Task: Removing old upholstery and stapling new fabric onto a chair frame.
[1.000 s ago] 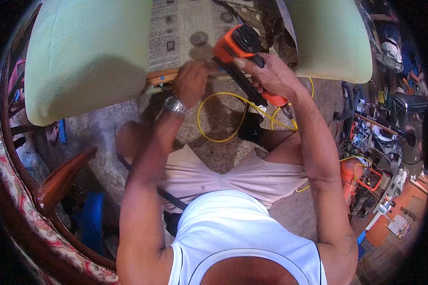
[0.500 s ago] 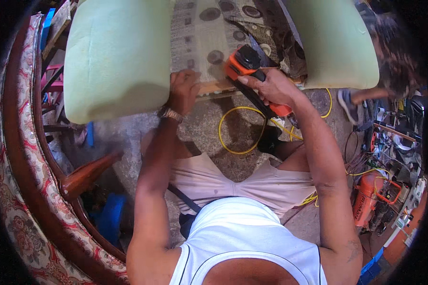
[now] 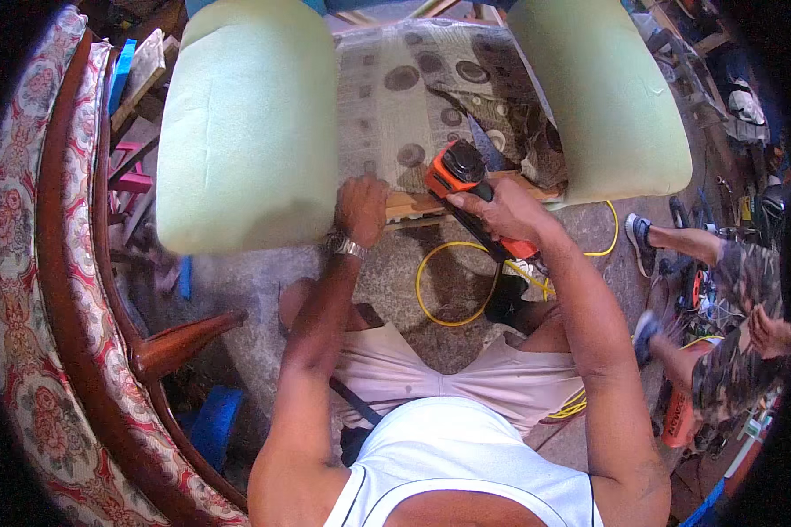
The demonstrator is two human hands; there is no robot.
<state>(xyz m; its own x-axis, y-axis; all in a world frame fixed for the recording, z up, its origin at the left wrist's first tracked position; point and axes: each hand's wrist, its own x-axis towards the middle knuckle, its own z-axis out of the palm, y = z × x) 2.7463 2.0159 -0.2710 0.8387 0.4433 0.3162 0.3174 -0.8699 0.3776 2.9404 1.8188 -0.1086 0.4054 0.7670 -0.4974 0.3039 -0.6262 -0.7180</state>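
Observation:
In front of me is a seat frame with a pale green foam armrest (image 3: 246,132) on either side and brown patterned fabric (image 3: 369,105) across the seat. My right hand (image 3: 510,211) grips an orange and black air staple gun (image 3: 455,169), its nose close to the wooden front rail (image 3: 413,205). At the rail's left part, beside the left armrest, my left hand (image 3: 361,211) has its fingers curled down over the edge; what they pinch, if anything, is hidden. A yellow air hose (image 3: 424,303) loops on the floor below the gun.
On the left, a floral upholstered sofa (image 3: 57,351) lies with a wooden leg (image 3: 189,342) jutting toward me. Another person in camouflage shorts (image 3: 738,351) walks close on my right, partly in front of an orange tank (image 3: 679,417). Tools and clutter lie on that side.
The view has shifted, so the seat sits lower in it and more shows behind. The other person has come nearer on the right. Both hands stay at the rail, the staple gun still held.

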